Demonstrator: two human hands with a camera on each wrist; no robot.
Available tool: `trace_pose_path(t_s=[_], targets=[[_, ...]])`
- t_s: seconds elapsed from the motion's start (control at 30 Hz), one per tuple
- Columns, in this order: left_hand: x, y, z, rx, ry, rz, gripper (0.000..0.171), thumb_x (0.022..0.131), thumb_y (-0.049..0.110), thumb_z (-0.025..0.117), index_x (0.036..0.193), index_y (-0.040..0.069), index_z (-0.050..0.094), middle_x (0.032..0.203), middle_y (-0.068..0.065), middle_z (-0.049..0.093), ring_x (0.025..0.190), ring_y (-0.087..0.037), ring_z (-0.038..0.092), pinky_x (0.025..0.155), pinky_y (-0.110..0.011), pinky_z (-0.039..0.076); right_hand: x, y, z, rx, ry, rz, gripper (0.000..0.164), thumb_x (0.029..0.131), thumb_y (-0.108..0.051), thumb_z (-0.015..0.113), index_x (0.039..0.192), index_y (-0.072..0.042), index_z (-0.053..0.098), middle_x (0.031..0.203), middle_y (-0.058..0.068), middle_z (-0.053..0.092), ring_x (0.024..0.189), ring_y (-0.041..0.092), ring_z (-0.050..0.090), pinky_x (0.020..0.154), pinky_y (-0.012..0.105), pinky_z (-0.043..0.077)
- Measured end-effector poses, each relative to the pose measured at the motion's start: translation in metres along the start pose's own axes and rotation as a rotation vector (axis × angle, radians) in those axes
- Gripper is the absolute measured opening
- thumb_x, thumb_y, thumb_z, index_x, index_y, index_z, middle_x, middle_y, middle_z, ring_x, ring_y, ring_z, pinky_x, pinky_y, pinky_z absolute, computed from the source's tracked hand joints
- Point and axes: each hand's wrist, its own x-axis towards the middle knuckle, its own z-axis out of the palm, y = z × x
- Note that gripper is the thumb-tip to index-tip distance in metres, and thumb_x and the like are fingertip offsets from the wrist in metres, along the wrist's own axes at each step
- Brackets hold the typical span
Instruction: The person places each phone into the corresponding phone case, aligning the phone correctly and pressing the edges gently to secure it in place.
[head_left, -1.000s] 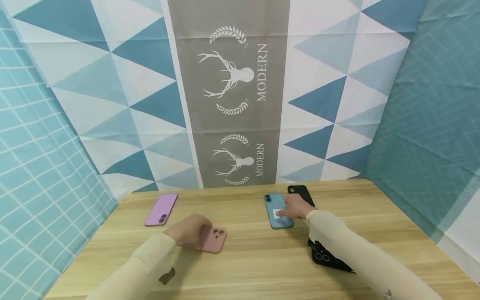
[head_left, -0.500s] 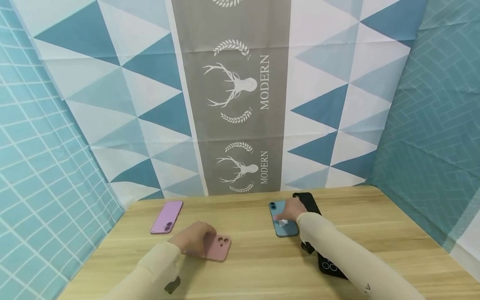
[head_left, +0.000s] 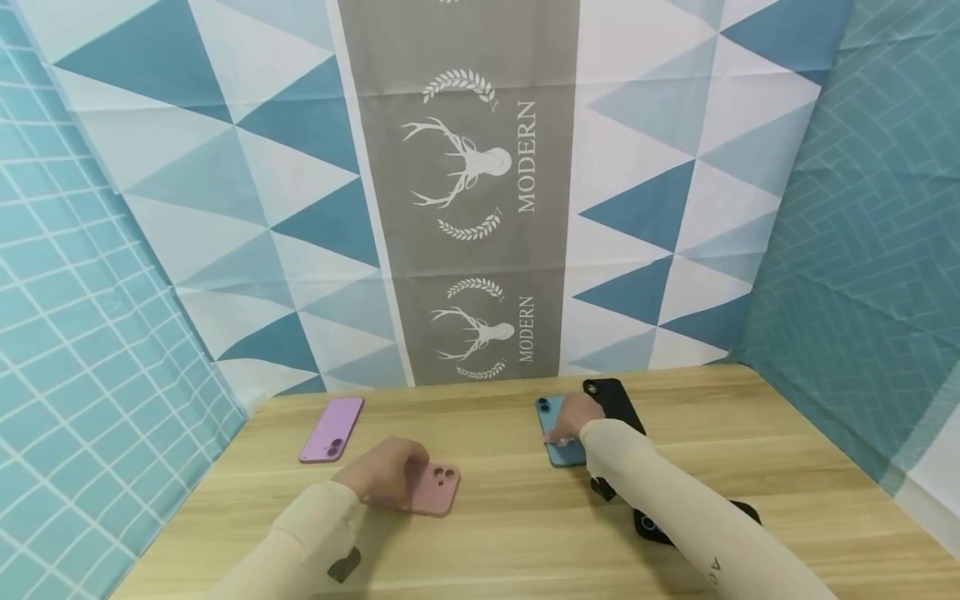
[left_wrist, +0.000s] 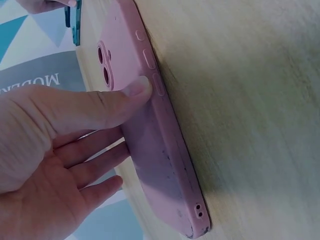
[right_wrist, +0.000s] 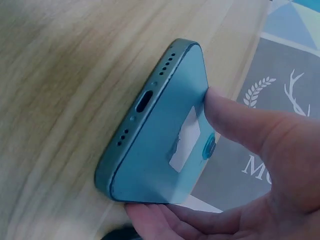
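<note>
Firstly, one pink phone [head_left: 437, 492], camera side up on the table [head_left: 510, 533], left of centre; I have the left hand [head_left: 386, 469] clamped across its width, thumb by the edge with the side buttons, fingers at the opposite edge, little finger clear of it; camera end pointing right, scuffs along the casing

One blue phone [head_left: 567, 454], right of centre, camera end towards the backdrop; I have the right hand [head_left: 576, 415] gripping it by both long edges, thumb on the left one; flat on the table or slightly raised, I cannot tell; one white sticker [right_wrist: 186, 142] on its back, ragged along one side

One black phone [head_left: 619, 403], right of the blue one, partly hidden by the right hand and sleeve; touching or apart, I cannot tell

One second black phone [head_left: 654, 531], nearer to me, crossed by the right sleeve [head_left: 697, 521], only its two ends showing, lens rings at the left one

One purple phone [head_left: 332, 429], beyond and left of the pink one, apart from it, lenses at its near end

One left sleeve [head_left: 300, 542], cream like the right

One backdrop [head_left: 472, 258] behind the table: grey panel, white stag heads, lettering MODERN, blue and white triangles either side
</note>
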Motion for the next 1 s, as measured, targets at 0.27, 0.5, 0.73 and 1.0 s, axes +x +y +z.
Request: trace_pose_path(t_s=[0.27,0.5,0.73,1.0], targets=[[0.001,0.001,0.001,0.06,0.013,0.02,0.066,0.047,-0.012,0.078,0.109,0.003,0.066,0.11,-0.013,0.068,0.104,-0.031,0.063,0.099,-0.05,0.051,-0.001,0.003,0.001,0.132,0.054,-0.004,0.056,0.068,-0.035,0.086,0.105,0.002,0.068,0.095,0.016,0.068,0.081,0.027,0.063,0.069,0.038,0.056],[-0.002,0.005,0.003,0.115,0.049,0.038,0.067,0.044,-0.013,0.076,0.108,0.002,0.066,0.108,-0.013,0.068,0.103,-0.032,0.062,0.099,-0.051,0.05,-0.004,-0.003,0.005,0.212,0.076,-0.013,0.061,0.059,-0.024,0.093,0.106,0.003,0.065,0.098,0.018,0.064,0.088,0.031,0.059,0.076,0.043,0.056],[-0.004,0.007,0.006,0.161,0.111,0.082,0.064,0.043,-0.012,0.078,0.105,0.002,0.066,0.101,-0.011,0.068,0.096,-0.03,0.063,0.095,-0.049,0.052,-0.008,-0.012,0.005,0.126,0.116,-0.059,0.054,0.056,-0.023,0.094,0.097,-0.001,0.066,0.106,0.025,0.056,0.088,0.029,0.048,0.069,0.039,0.048],[-0.006,0.009,0.003,0.178,0.141,0.113,0.066,0.039,-0.012,0.079,0.102,0.0,0.066,0.097,-0.012,0.067,0.091,-0.031,0.063,0.092,-0.049,0.053,-0.01,-0.009,0.009,0.147,0.162,-0.102,0.057,0.057,-0.022,0.094,0.102,0.001,0.067,0.1,0.019,0.059,0.085,0.027,0.051,0.069,0.037,0.049]])
